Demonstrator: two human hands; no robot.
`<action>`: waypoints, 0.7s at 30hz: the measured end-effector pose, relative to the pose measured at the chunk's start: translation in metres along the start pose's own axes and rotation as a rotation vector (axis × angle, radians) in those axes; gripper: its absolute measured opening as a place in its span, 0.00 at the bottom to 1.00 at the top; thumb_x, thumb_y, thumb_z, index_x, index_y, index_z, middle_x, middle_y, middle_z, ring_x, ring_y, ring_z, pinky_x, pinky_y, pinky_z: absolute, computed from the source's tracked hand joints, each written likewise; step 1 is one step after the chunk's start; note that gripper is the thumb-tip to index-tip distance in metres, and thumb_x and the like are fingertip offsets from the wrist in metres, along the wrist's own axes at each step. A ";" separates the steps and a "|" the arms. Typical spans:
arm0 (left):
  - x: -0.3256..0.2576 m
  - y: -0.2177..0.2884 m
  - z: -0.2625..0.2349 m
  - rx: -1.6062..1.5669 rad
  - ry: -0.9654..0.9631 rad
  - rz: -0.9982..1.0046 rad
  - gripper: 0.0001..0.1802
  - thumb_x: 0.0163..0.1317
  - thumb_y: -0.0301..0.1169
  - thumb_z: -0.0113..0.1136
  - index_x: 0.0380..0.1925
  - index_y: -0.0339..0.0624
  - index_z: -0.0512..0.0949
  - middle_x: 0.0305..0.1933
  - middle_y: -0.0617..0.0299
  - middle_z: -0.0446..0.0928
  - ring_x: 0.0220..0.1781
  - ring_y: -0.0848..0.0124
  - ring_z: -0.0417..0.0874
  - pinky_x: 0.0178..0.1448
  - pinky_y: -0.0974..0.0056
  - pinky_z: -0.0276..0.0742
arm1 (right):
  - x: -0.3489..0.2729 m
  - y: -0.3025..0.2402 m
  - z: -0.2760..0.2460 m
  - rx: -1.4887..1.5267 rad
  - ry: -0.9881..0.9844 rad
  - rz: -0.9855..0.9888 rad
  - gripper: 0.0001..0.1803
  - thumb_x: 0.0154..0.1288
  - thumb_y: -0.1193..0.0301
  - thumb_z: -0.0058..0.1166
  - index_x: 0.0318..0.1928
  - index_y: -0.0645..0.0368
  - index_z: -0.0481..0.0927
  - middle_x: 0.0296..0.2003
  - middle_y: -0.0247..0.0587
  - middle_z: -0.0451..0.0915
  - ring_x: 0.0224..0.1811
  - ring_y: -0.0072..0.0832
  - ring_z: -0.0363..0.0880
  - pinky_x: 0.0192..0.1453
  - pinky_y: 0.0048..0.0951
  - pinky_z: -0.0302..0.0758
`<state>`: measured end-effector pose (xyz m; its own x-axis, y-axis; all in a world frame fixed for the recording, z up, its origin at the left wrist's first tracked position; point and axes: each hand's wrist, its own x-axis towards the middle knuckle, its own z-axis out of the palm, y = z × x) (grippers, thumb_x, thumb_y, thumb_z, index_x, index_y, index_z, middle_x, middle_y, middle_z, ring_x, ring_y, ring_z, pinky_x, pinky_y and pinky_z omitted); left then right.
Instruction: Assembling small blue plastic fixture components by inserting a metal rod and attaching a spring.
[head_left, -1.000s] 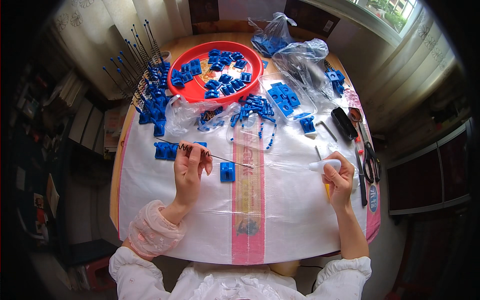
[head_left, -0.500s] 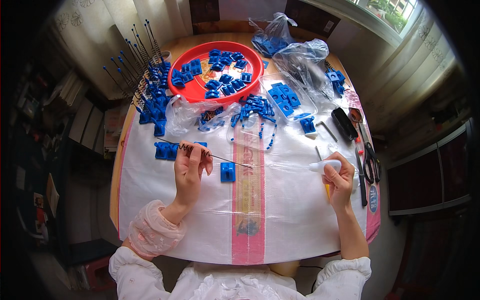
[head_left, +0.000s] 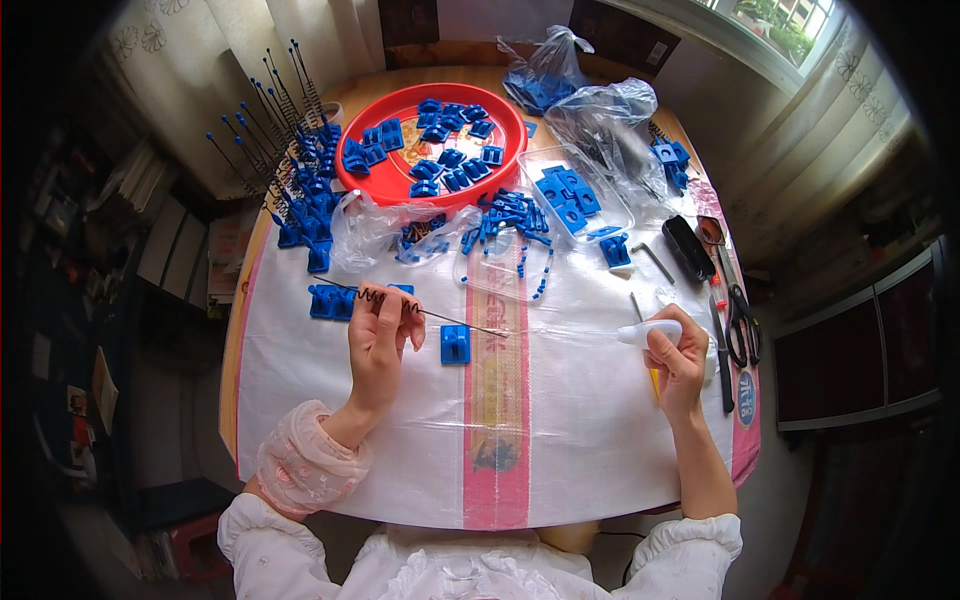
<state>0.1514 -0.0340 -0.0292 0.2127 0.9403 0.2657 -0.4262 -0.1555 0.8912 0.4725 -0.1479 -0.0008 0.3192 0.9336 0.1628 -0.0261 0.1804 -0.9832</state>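
Pinched in the fingers of my left hand is a thin dark spring rod, with a coil near my fingers and a straight end pointing right. My right hand is closed around a small white squeeze bottle, its nozzle pointing left toward the rod's end. A faint thin line spans the gap between nozzle and rod. Just below the rod, a single blue plastic base rests on the table covering. More blue bases lie in a row behind my left hand, which partly hides them.
A red round tray of blue parts stands at the back. Blue bases with upright spring rods crowd the left. Behind lie small blue pieces, a clear container and plastic bags. Scissors lie at the right.
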 end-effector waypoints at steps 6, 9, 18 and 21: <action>0.000 -0.001 -0.001 0.000 -0.009 0.006 0.06 0.78 0.32 0.44 0.40 0.45 0.65 0.36 0.60 0.74 0.29 0.78 0.73 0.28 0.74 0.69 | 0.000 -0.001 0.000 -0.011 0.001 -0.008 0.05 0.63 0.72 0.59 0.33 0.60 0.78 0.17 0.24 0.69 0.17 0.08 0.58 0.22 0.15 0.49; 0.000 -0.001 -0.001 0.005 -0.010 0.002 0.06 0.78 0.32 0.44 0.40 0.45 0.65 0.36 0.60 0.74 0.29 0.79 0.73 0.28 0.74 0.69 | 0.000 -0.001 0.000 0.002 -0.005 -0.003 0.05 0.63 0.72 0.59 0.32 0.60 0.78 0.17 0.24 0.70 0.17 0.08 0.58 0.22 0.15 0.49; 0.000 -0.001 0.000 0.002 -0.009 0.003 0.05 0.78 0.32 0.44 0.40 0.45 0.65 0.37 0.60 0.74 0.29 0.78 0.74 0.28 0.74 0.69 | 0.000 0.001 -0.004 -0.068 -0.023 -0.026 0.13 0.65 0.64 0.60 0.31 0.60 0.77 0.18 0.28 0.71 0.16 0.10 0.59 0.20 0.16 0.50; 0.000 -0.001 -0.001 -0.003 -0.006 0.002 0.05 0.78 0.32 0.44 0.40 0.45 0.65 0.37 0.60 0.74 0.29 0.78 0.73 0.28 0.74 0.69 | 0.001 0.002 -0.004 -0.061 -0.029 -0.022 0.13 0.65 0.63 0.61 0.31 0.59 0.77 0.18 0.28 0.72 0.16 0.10 0.60 0.20 0.16 0.51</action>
<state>0.1509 -0.0334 -0.0308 0.2172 0.9380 0.2702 -0.4294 -0.1568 0.8894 0.4763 -0.1480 -0.0025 0.2913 0.9384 0.1858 0.0389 0.1824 -0.9824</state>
